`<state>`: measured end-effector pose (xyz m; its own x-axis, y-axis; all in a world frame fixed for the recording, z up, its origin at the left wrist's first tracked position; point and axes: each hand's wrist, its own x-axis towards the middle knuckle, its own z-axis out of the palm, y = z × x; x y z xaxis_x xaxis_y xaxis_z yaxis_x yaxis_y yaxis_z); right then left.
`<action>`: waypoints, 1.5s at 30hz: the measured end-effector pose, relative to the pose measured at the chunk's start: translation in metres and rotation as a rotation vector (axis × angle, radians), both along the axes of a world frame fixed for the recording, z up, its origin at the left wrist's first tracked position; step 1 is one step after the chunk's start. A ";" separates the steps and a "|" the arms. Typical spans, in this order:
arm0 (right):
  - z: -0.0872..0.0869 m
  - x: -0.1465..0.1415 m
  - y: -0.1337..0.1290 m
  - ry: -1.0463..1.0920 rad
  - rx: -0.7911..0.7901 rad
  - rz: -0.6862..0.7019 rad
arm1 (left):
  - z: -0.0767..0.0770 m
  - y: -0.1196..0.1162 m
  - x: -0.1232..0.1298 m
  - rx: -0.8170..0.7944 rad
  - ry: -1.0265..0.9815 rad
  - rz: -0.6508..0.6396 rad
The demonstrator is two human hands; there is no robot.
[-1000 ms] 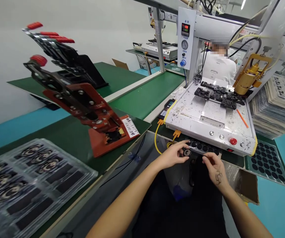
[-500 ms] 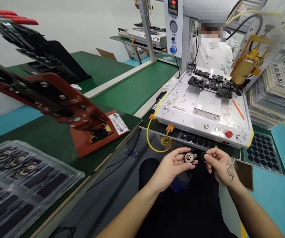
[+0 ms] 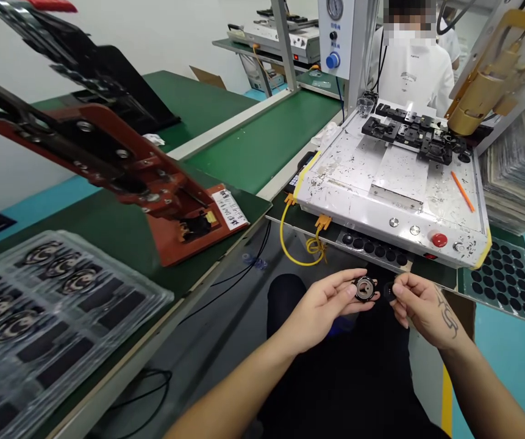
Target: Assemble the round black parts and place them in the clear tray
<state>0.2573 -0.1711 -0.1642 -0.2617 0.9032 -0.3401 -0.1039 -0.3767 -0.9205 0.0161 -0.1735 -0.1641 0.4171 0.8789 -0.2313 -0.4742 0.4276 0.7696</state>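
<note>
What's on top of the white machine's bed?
On the white machine are black fixtures and, nearer the front edge, an orange stick. Whatever lies directly beneath the fixtures is hidden.

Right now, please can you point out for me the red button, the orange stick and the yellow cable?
Red button point(image 3: 439, 240): head view, its top.
Orange stick point(image 3: 463, 192): head view, its middle.
Yellow cable point(image 3: 283, 235): head view, its left bend.

2 hands point(image 3: 324, 308) holding 2 small round parts point(image 3: 365, 289), white machine point(image 3: 358, 177)
</note>
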 end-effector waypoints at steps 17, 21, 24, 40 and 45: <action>0.020 -0.009 0.006 -0.329 0.323 0.050 | -0.001 -0.004 0.004 -0.039 -0.061 -0.010; 0.020 -0.018 0.004 -0.397 0.421 0.073 | 0.001 -0.006 0.007 -0.013 -0.019 0.009; 0.020 -0.023 0.001 -0.401 0.446 0.074 | 0.002 -0.008 0.008 0.011 0.014 0.015; 0.017 -0.023 -0.001 -0.404 0.439 0.074 | 0.008 -0.013 0.009 0.097 0.124 0.001; 0.018 -0.026 -0.003 -0.430 0.482 0.040 | 0.005 -0.015 0.012 0.174 0.217 0.009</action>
<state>0.2312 -0.1741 -0.1466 -0.2291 0.9732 0.0189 0.3177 0.0931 -0.9436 0.0278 -0.1885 -0.1594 0.3659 0.9168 -0.1600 -0.2934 0.2767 0.9151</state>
